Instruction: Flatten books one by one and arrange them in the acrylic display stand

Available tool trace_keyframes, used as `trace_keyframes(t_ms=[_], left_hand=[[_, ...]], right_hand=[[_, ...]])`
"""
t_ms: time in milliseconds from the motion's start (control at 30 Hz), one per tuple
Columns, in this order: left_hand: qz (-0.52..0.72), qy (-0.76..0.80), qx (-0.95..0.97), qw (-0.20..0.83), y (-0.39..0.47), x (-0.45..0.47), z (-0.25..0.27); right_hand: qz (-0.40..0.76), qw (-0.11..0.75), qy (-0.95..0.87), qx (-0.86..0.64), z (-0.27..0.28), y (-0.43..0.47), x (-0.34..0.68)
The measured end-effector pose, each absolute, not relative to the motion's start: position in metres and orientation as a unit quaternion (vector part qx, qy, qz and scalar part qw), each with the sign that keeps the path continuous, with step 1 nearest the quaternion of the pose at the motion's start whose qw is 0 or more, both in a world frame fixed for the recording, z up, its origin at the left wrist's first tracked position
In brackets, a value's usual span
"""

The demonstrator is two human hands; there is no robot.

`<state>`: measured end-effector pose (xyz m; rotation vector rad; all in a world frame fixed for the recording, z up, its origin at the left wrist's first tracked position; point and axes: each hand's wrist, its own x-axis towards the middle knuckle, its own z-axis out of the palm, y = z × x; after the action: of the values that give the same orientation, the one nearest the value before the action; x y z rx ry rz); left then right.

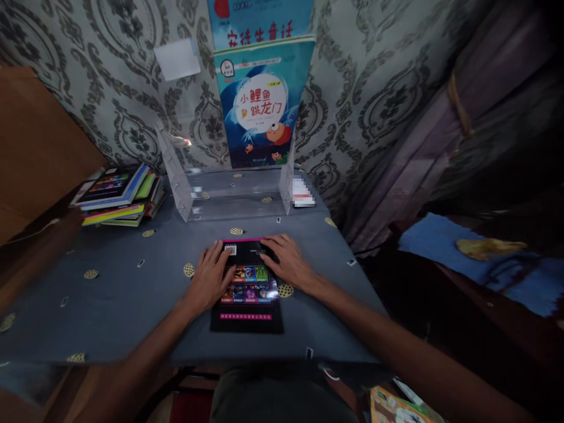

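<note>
A black book (pixel 251 317) with rows of small colourful pictures and a pink strip lies flat on the table in front of me. My left hand (pixel 211 273) rests along its upper left side, fingers stretched forward and thumb over the cover. On the upper right corner lies my right hand (pixel 286 258), its fingers extended across the far edge. Both hands touch the book without wrapping round it. Beyond them stands a clear acrylic rack (pixel 238 182), with a blue picture book (pixel 259 111) showing an orange fish upright at its back and another blue book (pixel 264 23) above that.
A stack of books (pixel 118 197) sits at the table's left. Another person's blurred arm (pixel 30 264) reaches in there, beside a brown cardboard panel (pixel 39 141). A small white card (pixel 303 192) lies right of the rack. Off the right edge is a blue cloth (pixel 432 241).
</note>
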<state>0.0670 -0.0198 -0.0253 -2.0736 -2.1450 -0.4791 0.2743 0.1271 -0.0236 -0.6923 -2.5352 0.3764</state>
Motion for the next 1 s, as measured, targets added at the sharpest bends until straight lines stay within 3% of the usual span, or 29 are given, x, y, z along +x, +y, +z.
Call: trace_keyframes(t_ms=[200, 533, 700, 1000], left_hand=[[-0.098, -0.664, -0.742, 0.003, 0.0, 0.051, -0.012], [0.024, -0.729, -0.677, 0.1, 0.007, 0.079, 0.017], [0.034, -0.771, -0.635, 0.025, 0.009, 0.092, 0.028], [-0.047, -0.8, -0.58, -0.146, 0.027, 0.074, 0.032]], right_hand=[[0.152, 0.272, -0.9, -0.306, -0.022, 0.134, 0.282], [0.143, 0.212, -0.903, -0.345, -0.017, 0.134, 0.289], [0.101, 0.162, -0.932, -0.309, -0.011, 0.128, 0.29], [0.082, 0.15, -0.934, -0.314, -0.007, 0.124, 0.289]])
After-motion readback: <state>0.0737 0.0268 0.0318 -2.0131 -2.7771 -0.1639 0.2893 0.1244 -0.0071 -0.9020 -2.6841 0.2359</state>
